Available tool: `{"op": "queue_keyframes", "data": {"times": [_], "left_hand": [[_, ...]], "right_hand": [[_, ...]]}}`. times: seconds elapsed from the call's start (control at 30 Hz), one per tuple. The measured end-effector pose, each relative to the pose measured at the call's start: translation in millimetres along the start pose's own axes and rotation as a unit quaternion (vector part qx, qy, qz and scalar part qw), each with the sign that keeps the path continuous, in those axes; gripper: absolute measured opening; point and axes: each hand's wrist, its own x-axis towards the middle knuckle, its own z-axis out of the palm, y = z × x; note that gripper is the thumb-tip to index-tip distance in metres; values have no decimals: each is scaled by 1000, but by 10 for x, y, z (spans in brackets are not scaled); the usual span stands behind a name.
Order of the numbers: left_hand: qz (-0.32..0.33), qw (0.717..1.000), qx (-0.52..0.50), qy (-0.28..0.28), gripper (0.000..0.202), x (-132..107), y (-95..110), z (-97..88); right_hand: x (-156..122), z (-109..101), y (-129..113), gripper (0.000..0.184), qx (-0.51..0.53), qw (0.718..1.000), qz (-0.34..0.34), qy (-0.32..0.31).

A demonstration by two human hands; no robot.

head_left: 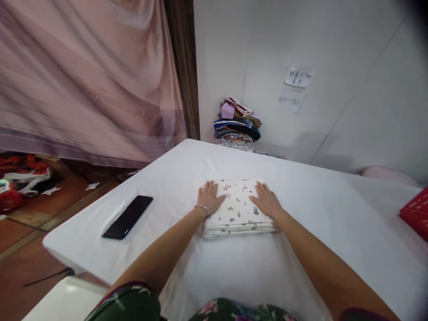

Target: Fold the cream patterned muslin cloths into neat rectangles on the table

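Observation:
A folded white cloth with small printed figures lies in a flat, layered rectangle on the white-covered table. On its left edge rests my left hand, palm down with the fingers stretched out; a bracelet circles that wrist. My right hand lies flat on the opposite edge, its fingers spread forward. Both thumbs point inward across the top of the cloth. Neither hand grips anything. The layered fold of the cloth faces me.
A black phone lies on the table to the left. Beyond the far edge is a stack of folded clothes against the wall. A red basket-like object sits at the right edge. A pink curtain hangs at left.

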Motion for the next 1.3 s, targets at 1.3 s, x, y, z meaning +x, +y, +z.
{"op": "queue_keyframes", "data": {"times": [1.3], "left_hand": [[-190, 930, -312, -40, 57, -418, -295, -179]], "right_hand": [[-556, -256, 419, 58, 472, 841, 263, -17]]}}
